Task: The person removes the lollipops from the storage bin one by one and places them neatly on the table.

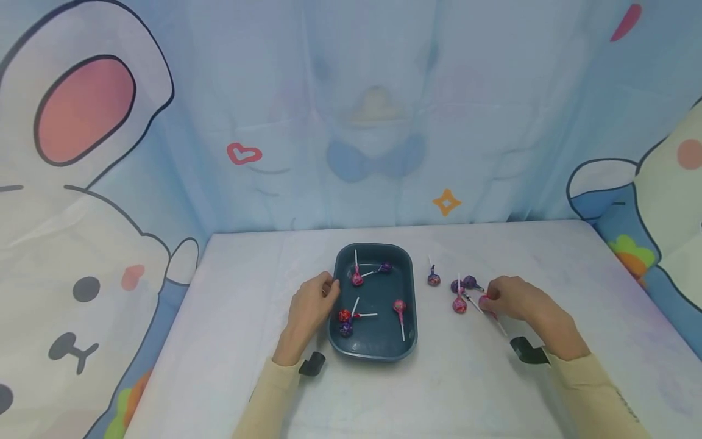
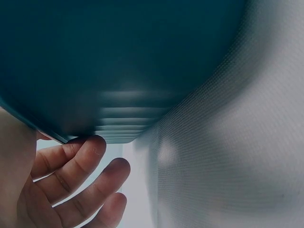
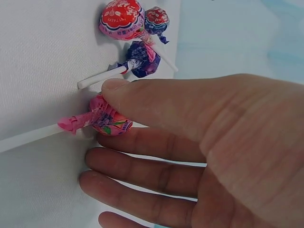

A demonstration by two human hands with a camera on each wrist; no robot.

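Head view first: the left hand is at the left edge of the tray, fingers on the rim, and five lollipops lie inside. A red lollipop and a purple one are in the near left corner; two more lie toward the far edge, one by the right edge. Over on the table, between tray and right table edge, the right hand bends over the pink lollipop, its thumb largely hidden. Just beside, a loose cluster.

Left wrist: here's the underside story, the tray's outer wall with pale bands, one fingertip against its lower edge, the others loosely spread. Whether the thumb closes that grip, I can't tell.

Right wrist, and there it is! Thumb and forefinger pinch the pink lollipop by its wrapped head, twisted wrapper and white stick pointing away; three fingers stretch out below. Printed wrappers show on the neighbours, too.
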